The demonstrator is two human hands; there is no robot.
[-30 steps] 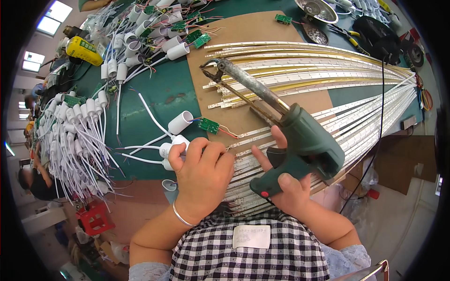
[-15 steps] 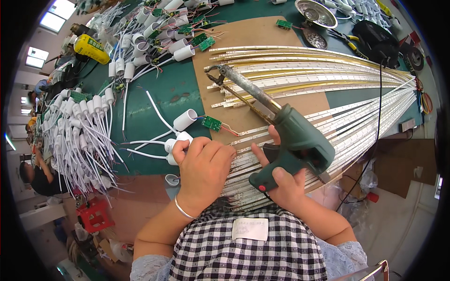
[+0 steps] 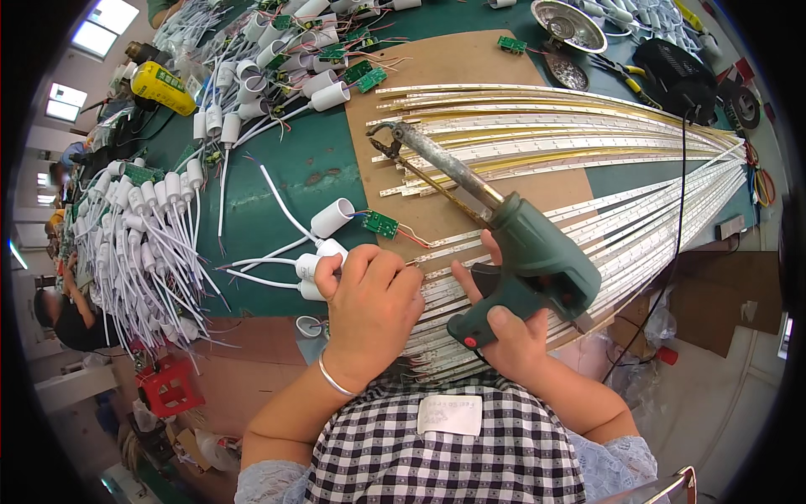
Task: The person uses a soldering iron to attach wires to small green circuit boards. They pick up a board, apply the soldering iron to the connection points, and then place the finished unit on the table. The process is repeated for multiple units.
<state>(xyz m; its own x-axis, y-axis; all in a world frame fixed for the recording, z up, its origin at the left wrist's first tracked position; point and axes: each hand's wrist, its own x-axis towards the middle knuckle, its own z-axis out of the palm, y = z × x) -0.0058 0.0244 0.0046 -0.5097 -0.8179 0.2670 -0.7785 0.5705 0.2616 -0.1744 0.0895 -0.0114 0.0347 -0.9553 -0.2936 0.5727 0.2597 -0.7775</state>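
My right hand (image 3: 514, 336) is wrapped around the grip of a dark green soldering gun (image 3: 546, 256). Its long metal barrel and wire feeder point to the upper left over LED strips. My left hand (image 3: 374, 298) is closed at the ends of the near white LED strips (image 3: 537, 244); its fingertips hide whatever they pinch. White cylindrical lamp caps (image 3: 308, 267) with white cables lie beside its knuckles. Just beyond, another lamp cap (image 3: 332, 217) is wired to a small green circuit board (image 3: 380, 223), whose thin wires reach a strip end.
More LED strips (image 3: 478, 126) fan across a brown board (image 3: 369, 160). Piles of lamp caps (image 3: 134, 202) cover the left side, near a yellow bottle (image 3: 162, 87). At the back right are a metal dish (image 3: 569, 25), pliers (image 3: 623, 77) and a black cable (image 3: 681, 185).
The left hand has shifted slightly right, its fingers still bent over the strip ends. The soldering gun has barely moved. At the upper left edge, part of another person has come into view.
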